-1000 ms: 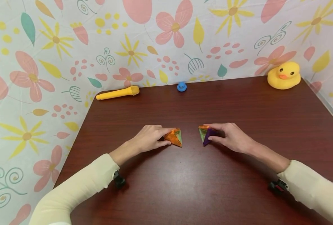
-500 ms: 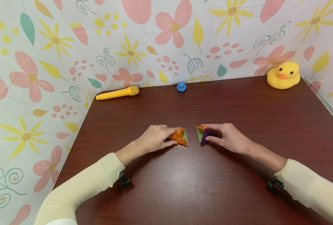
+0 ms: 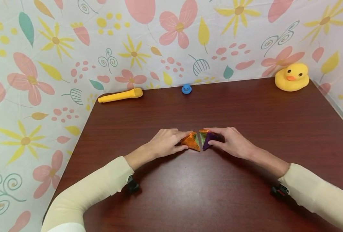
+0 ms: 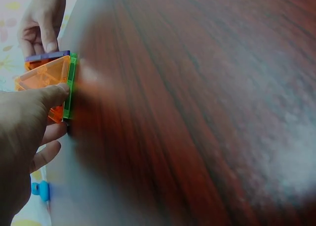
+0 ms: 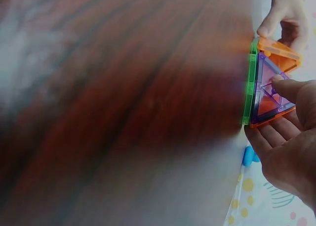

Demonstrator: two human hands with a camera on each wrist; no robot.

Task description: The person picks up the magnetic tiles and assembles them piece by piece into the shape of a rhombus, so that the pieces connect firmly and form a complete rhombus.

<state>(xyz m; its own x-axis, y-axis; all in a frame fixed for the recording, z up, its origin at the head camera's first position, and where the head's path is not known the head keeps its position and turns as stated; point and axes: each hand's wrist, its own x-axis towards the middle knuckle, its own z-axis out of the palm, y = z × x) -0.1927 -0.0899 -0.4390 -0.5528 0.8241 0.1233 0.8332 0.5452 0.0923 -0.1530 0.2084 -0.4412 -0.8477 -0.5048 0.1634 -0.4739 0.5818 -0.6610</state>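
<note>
Two small pyramids of see-through magnetic tiles stand side by side at the middle of the table, a narrow gap between them in the head view. My left hand (image 3: 165, 142) pinches the left pyramid (image 3: 191, 142), which shows orange and green tiles, with thumb in front and fingers behind. The right pyramid (image 3: 207, 141), with purple, orange and green tiles, is held by my right hand (image 3: 236, 141) in the same way. In the left wrist view the thumb presses an orange tile (image 4: 47, 76). A purple tile (image 5: 265, 95) lies under the thumb in the right wrist view.
Along the back edge of the dark wooden table (image 3: 171, 193) lie a yellow toy microphone (image 3: 120, 95), a small blue duck (image 3: 186, 89) and a big yellow duck (image 3: 292, 77). A flower-patterned cloth (image 3: 160, 42) hangs behind and to the sides.
My left hand has slid the orange and green pyramid to the right. The right hand has moved its pyramid slightly left, so the gap between them has narrowed to a sliver.
</note>
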